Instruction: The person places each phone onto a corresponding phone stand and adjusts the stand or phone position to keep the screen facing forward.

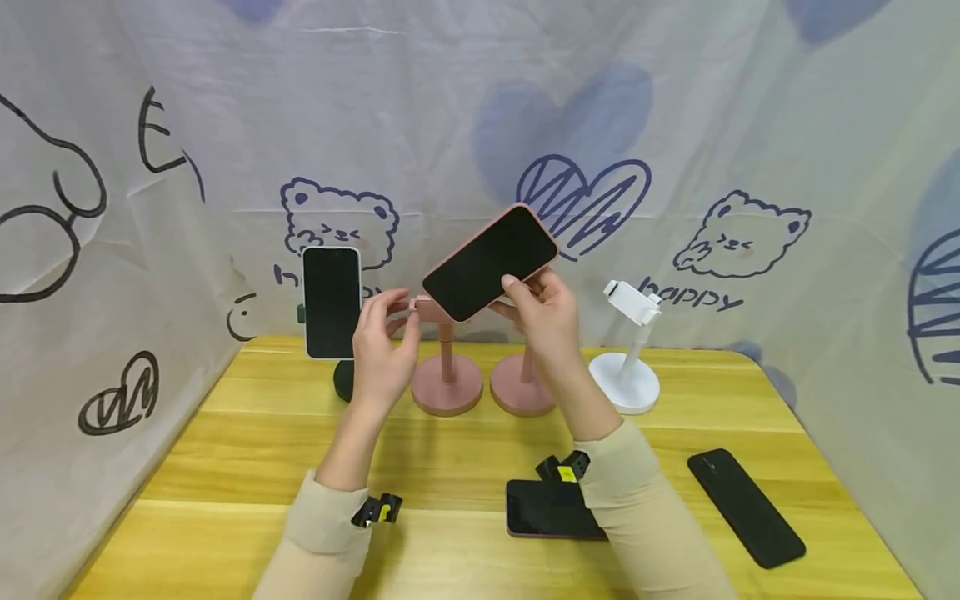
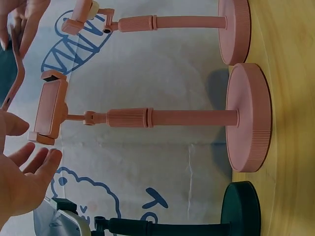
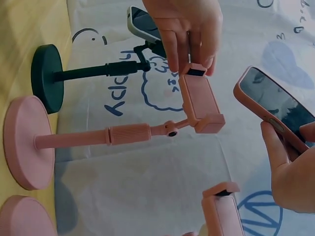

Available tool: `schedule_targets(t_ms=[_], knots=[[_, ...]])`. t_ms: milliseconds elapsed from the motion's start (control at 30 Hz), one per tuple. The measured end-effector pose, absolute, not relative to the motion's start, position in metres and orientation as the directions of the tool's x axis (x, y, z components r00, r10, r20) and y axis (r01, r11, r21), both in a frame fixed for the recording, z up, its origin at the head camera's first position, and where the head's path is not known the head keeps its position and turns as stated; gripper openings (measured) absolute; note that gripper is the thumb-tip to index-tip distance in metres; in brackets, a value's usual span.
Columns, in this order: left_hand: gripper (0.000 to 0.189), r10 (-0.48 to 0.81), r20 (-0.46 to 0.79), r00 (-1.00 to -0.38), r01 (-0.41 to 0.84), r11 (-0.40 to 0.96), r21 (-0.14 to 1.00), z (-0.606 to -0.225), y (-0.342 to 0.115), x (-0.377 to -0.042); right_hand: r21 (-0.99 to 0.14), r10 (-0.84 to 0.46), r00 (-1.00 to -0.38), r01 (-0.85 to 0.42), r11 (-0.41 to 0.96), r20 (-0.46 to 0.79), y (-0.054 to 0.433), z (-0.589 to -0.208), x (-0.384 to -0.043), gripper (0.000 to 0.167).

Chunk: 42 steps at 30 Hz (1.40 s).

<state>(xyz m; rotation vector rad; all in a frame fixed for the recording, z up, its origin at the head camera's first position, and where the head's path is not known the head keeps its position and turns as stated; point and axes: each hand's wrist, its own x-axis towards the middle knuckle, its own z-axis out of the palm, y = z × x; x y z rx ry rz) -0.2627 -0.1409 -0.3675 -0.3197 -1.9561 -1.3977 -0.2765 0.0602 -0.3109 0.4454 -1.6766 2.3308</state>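
Note:
My right hand (image 1: pixel 551 325) pinches a smartphone (image 1: pixel 491 262) in a pink case between thumb and fingers. The phone is tilted, its dark screen facing me, in front of and above a pink phone stand (image 1: pixel 447 387). My left hand (image 1: pixel 384 354) is beside the left end of that stand's clamp (image 2: pixel 50 108), thumb and loosely bent fingers spread either side of it. In the right wrist view the clamp holds no phone. A second pink phone stand (image 1: pixel 522 392) stands to the right, partly hidden behind my right hand.
At the left, a dark green stand (image 3: pixel 47 78) bears a white-edged phone (image 1: pixel 332 304). A white phone stand (image 1: pixel 626 383) stands right of the pink ones. One phone (image 1: pixel 543 508) lies under my right forearm, and a black phone (image 1: pixel 746 508) lies at the table's right. A printed cloth hangs behind.

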Motion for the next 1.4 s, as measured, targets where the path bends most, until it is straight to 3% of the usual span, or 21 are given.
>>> schedule_targets(t_ms=[500, 1000, 1400], knots=[[0.032, -0.149, 0.546, -0.824, 0.459, 0.389, 0.799, -0.361, -0.138, -0.269, -0.937, -0.101, -0.942, -0.298, -0.182, 0.32, 0.047, -0.3, -0.313, 0.032], [0.033, -0.147, 0.512, -0.846, 0.406, 0.444, 0.799, -0.356, -0.143, -0.266, -0.958, -0.261, -0.941, -0.152, -0.245, 0.216, 0.034, -0.303, -0.322, 0.038], [0.032, -0.122, 0.485, -0.866, 0.391, 0.44, 0.809, -0.353, -0.148, -0.264, -0.956, -0.294, -0.91, -0.267, -0.121, 0.291, 0.035, -0.305, -0.328, 0.045]])
